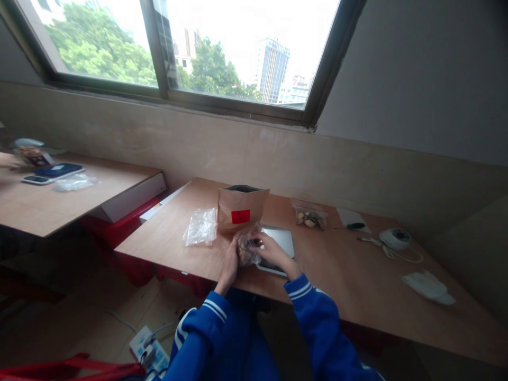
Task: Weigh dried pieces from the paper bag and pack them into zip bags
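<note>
Clear bag held between two hands, red label too small to read

The clear bag (245, 253), with brownish pieces inside, sits between the person's hands, near the front edge of the table (333, 270). The left hand (229, 263) is clamped on its left side. The right hand (272, 248) has its fingers bent against the upper right of the plastic; whether they pinch it or a piece from inside cannot be told.

Just behind stands an upright paper bag (244, 201), its mouth open. On its front is the red label (241, 216), with dark marks too small to make out. A scale (283, 238) lies partly under the right hand and forearm. Flat plastic bags (201, 226) lie to the left of the paper bag.

Farther right are a zip bag (310, 218) of pale and dark pieces, a green-handled screwdriver (356, 226) by a white sheet (349, 216), and a white camera (395, 239) with its cable. No lettering on any of them is legible.
</note>
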Action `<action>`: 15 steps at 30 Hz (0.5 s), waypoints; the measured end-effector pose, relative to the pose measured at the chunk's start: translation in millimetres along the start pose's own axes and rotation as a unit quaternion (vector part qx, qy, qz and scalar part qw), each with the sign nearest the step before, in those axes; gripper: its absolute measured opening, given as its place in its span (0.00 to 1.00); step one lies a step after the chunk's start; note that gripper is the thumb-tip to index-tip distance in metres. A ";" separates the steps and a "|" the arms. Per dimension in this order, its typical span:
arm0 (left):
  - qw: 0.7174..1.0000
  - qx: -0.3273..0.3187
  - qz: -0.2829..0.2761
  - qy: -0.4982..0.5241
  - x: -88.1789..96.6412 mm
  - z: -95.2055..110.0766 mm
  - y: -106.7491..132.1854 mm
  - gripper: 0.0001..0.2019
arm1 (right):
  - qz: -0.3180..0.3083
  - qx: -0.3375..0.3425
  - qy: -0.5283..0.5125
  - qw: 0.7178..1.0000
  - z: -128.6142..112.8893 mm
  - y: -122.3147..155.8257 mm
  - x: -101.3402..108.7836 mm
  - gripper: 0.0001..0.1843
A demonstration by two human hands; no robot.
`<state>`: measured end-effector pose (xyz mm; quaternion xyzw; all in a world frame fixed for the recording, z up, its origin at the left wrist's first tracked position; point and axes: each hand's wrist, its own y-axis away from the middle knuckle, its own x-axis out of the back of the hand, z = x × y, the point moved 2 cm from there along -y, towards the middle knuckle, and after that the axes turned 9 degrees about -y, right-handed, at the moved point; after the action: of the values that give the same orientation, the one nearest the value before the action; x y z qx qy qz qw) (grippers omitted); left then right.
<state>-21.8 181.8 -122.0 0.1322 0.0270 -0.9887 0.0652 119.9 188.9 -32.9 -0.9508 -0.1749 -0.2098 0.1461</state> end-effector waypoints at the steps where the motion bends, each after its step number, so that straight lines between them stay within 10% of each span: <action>1: 1.000 0.008 0.003 0.003 0.5 -2.4 -0.8 0.26 | 0.012 -0.007 -0.016 1.000 -0.9 0.5 0.7 0.09; 15: 0.996 0.046 0.028 0.064 2.4 -8.8 -2.1 0.24 | 0.092 0.046 -0.192 0.976 -67.5 -48.6 69.4 0.20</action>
<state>-22.1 184.2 -131.1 0.1988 -0.0184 -0.9762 0.0848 136.3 227.6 67.0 -0.9776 -0.1209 -0.0009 0.1723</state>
